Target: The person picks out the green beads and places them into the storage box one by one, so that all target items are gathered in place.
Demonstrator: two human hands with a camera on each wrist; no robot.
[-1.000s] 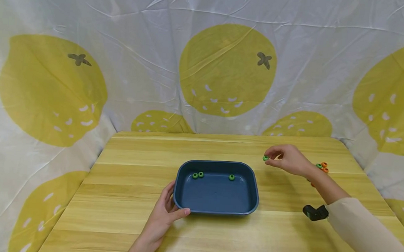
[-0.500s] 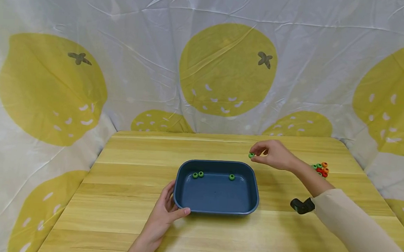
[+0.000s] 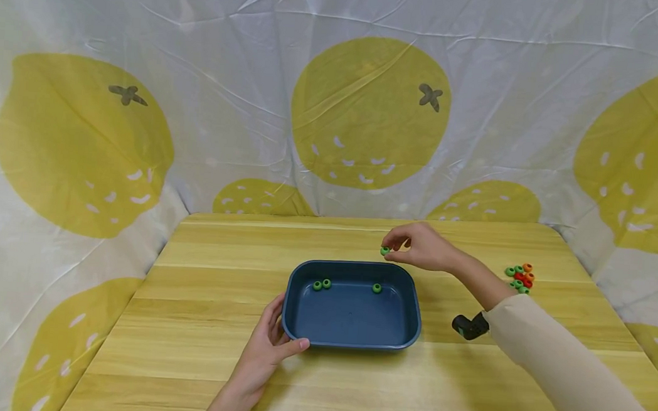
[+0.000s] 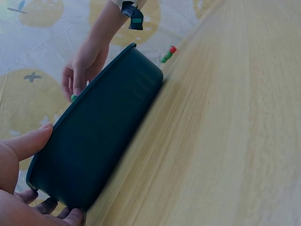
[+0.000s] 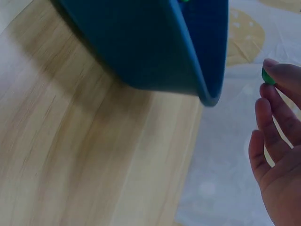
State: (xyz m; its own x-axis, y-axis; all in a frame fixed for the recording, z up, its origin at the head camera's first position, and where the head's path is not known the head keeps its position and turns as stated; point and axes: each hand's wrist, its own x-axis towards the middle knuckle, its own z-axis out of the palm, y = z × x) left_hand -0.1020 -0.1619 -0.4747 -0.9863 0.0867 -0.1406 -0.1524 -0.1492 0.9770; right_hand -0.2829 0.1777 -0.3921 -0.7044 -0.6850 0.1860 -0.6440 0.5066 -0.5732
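Note:
A dark blue rectangular tray [image 3: 349, 345] with rounded corners stands on the table, three green beads inside: two side by side at the back left and one green bead [image 3: 377, 288] at the back right. My left hand [image 3: 263, 349] grips the tray's front left corner, thumb over the rim and fingers against the outer wall. Pinched between thumb and index finger of my right hand [image 3: 422, 248] is another green bead [image 3: 384, 250], which overlaps the area just behind the tray's back rim in the head view. The right wrist view shows this green bead [image 5: 268, 76] at the fingertips.
At the table's right lies a loose cluster of green, red and orange beads [image 3: 519, 277]. A black device [image 3: 470, 326] is strapped to my right wrist. Behind the wooden table [image 3: 199, 285] hangs a lemon-print cloth [image 3: 245, 100].
My right hand has moved left with the green bead, from the tray's right to behind its back rim. The bead cluster has come into fuller view. My left hand and the tray have stayed put.

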